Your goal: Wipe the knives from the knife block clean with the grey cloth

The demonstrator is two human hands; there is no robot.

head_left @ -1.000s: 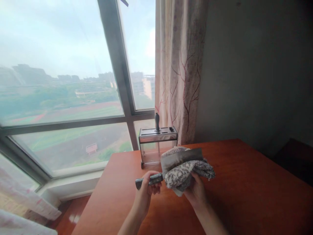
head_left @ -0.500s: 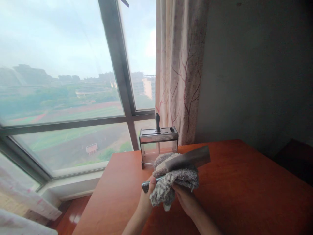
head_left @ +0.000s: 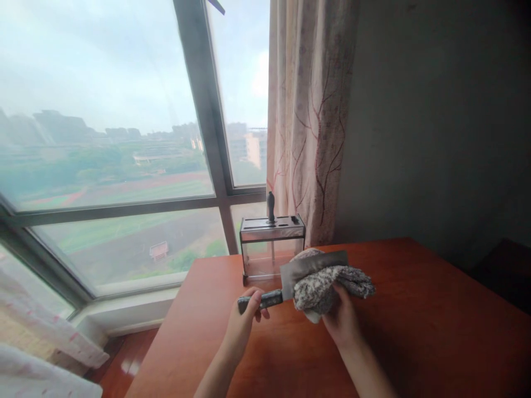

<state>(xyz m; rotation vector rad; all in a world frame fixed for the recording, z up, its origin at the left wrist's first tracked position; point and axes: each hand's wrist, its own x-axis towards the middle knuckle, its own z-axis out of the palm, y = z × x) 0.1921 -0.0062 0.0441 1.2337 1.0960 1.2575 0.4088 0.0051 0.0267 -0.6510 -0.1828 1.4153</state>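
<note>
My left hand [head_left: 245, 320] grips the dark handle of a cleaver [head_left: 309, 266], holding it sideways above the table with the broad steel blade pointing right. My right hand [head_left: 342, 320] holds a grey speckled cloth [head_left: 327, 287] folded over the blade's lower edge, near the middle of the blade. Behind them stands a clear knife block [head_left: 271, 246] with a metal slotted top and one dark handle sticking up from it.
A reddish-brown wooden table [head_left: 415, 331] fills the lower frame, its left edge near the window. A large window with a dark frame [head_left: 207, 127] is on the left, a patterned curtain [head_left: 311, 121] hangs behind the knife block, and a dark wall is on the right.
The cloth slid right along the blade, from near the handle back toward the middle. The blade has lowered to nearly level, and the handle shows in my left hand again.
</note>
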